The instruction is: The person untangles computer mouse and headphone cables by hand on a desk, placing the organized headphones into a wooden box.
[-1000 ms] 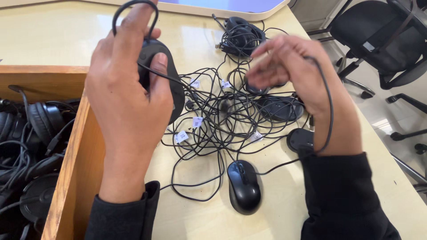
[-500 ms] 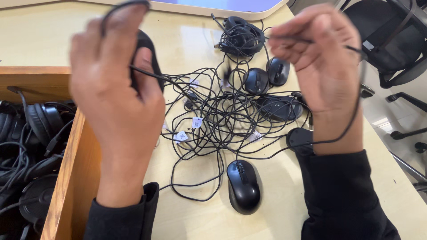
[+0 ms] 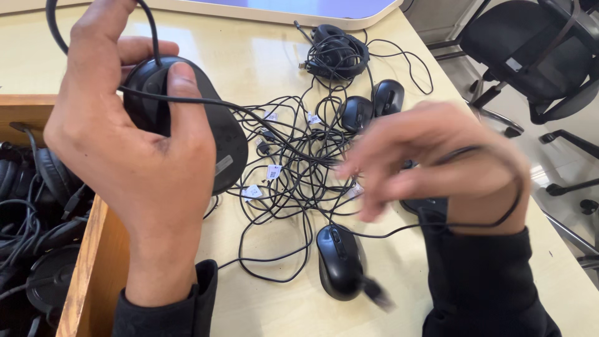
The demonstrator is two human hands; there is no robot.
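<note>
My left hand (image 3: 134,153) grips a black computer mouse (image 3: 215,134) raised above the table, with its black cable looped over my fingers. My right hand (image 3: 437,165) is blurred and hovers over a tangle of black cables (image 3: 293,168), with the same cable draped around its back and wrist. The cable's plug end (image 3: 377,293) dangles blurred near another black mouse (image 3: 340,253) lying on the pale table (image 3: 268,59).
Two more mice (image 3: 371,106) and a coiled black bundle (image 3: 337,50) lie farther back. A wooden box (image 3: 93,249) at the left holds black headsets and cords (image 3: 37,206). Black office chairs (image 3: 536,56) stand to the right of the table.
My right hand has dropped from high near the far bundle to low over the tangle, carrying the cable. My left hand has turned, showing more of the held mouse.
</note>
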